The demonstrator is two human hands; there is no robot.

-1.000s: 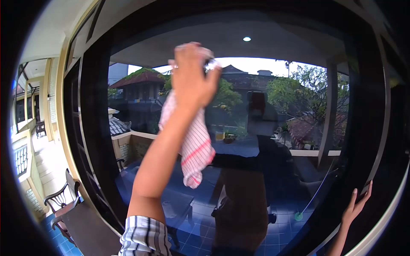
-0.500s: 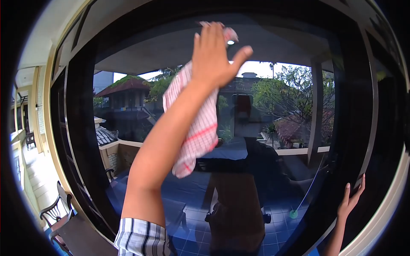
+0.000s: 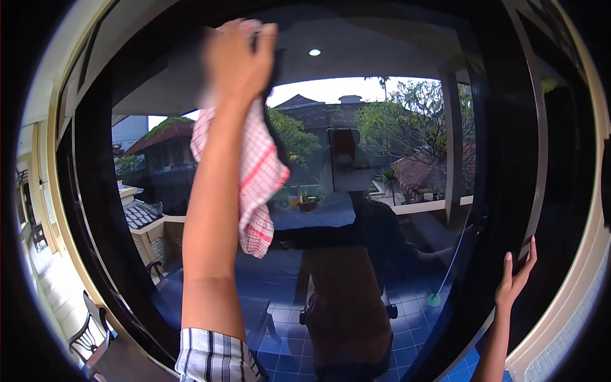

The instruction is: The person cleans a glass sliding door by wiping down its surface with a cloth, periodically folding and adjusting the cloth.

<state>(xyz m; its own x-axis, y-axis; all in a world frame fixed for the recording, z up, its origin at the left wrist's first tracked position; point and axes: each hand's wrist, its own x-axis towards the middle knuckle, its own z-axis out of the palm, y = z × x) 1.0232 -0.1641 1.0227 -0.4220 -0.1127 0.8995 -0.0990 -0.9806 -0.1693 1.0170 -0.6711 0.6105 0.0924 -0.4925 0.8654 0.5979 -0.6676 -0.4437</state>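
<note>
Through the head view I see dark glass [image 3: 318,165] mirroring trees [image 3: 410,127] and a tiled floor [image 3: 407,325]. My left hand [image 3: 240,67] holds the checked cloth [image 3: 258,172] at the pane's upper left (fingers blurred), its end hanging past the wrist. My right hand [image 3: 512,285], fingers parted, touches the dark frame [image 3: 506,159]; glass stretches between, a pale walkway [image 3: 57,286] outside left.

At left, a pale walkway [image 3: 56,280] recedes past a dark wooden chair [image 3: 95,311], while the dark window [image 3: 382,239] mirrors trees [image 3: 410,121], roofs [image 3: 158,137], a ceiling light [image 3: 314,52] and blue floor tiles [image 3: 410,334].
</note>
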